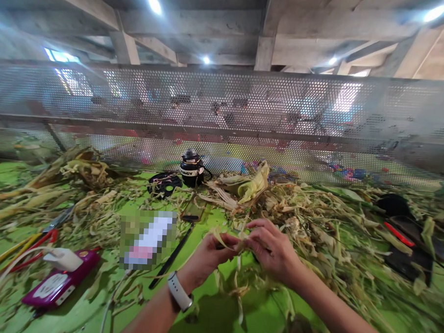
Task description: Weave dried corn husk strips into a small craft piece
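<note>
Above the green table, my left hand (205, 260) pinches a pale strip of corn husk (239, 263), its wrist wearing a white-banded watch. Close against it, my right hand (275, 250) has its fingertips closed on the same husk. Narrow ends of the strip dangle below the fingers; the exact grip point is partly hidden by the fingers. Behind both hands lies a pile of dried corn husks (253, 185), with more loose husk strips (315, 224) spread to the right.
Yellow-and-red-handled scissors (44, 241) and a purple power strip (64, 281) with a white plug sit at left. A blurred-out phone-like thing (148, 242), a black stick (172, 255) and a dark jug (191, 171) stand nearer the middle. A perforated metal screen (224, 105) closes the back.
</note>
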`<state>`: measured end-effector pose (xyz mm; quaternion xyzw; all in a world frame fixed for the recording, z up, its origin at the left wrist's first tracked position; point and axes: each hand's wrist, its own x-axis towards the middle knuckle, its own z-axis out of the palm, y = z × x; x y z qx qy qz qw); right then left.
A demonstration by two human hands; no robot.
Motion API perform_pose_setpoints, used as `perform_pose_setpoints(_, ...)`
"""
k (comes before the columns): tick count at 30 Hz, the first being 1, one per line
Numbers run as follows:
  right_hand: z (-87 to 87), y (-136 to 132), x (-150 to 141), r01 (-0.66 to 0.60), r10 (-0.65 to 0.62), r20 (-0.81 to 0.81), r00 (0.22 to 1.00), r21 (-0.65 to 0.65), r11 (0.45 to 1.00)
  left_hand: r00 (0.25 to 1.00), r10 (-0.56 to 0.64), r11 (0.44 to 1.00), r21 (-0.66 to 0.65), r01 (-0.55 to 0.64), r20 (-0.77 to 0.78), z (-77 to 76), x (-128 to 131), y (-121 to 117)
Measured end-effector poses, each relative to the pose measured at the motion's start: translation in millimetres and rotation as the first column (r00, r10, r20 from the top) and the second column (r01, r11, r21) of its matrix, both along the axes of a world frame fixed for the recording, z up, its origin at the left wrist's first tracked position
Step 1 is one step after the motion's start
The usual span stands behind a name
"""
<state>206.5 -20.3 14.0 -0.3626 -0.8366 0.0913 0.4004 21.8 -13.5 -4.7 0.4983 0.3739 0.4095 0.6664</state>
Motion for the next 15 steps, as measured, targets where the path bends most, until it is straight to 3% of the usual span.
perform_pose_setpoints(4,0.4,4.5,1.1,-0.012,-0.003,-0.051,0.999,-0.287,0.958,0.996,-0.070,0.997,-0.030,0.071,0.047,-1.3,-0.3,-1.5)
perform_pose_setpoints(6,-2.0,4.4,-1.1,0.026,-0.058,-0.081,0.995,-0.355,0.935,0.992,-0.115,0.993,-0.010,0.116,0.060,-1.5,-0.7,-1.9)
perform_pose_setpoints(9,-5.8,2.6,-5.1,0.059,-0.110,-0.111,0.988,-0.384,0.922,0.989,-0.119,0.992,-0.036,0.122,0.084,-2.5,-1.4,-2.7)
perform_pose_setpoints(13,-9.0,-1.9,-9.6,0.122,-0.165,-0.094,0.982,-0.351,0.928,0.993,0.029,0.989,-0.148,-0.012,0.118,-3.8,0.7,-5.3)
perform_pose_setpoints(15,-10.9,-4.2,-11.5,0.139,-0.175,-0.086,0.981,-0.325,0.935,0.995,0.045,0.991,-0.133,-0.032,0.089,-3.2,3.0,-6.1)
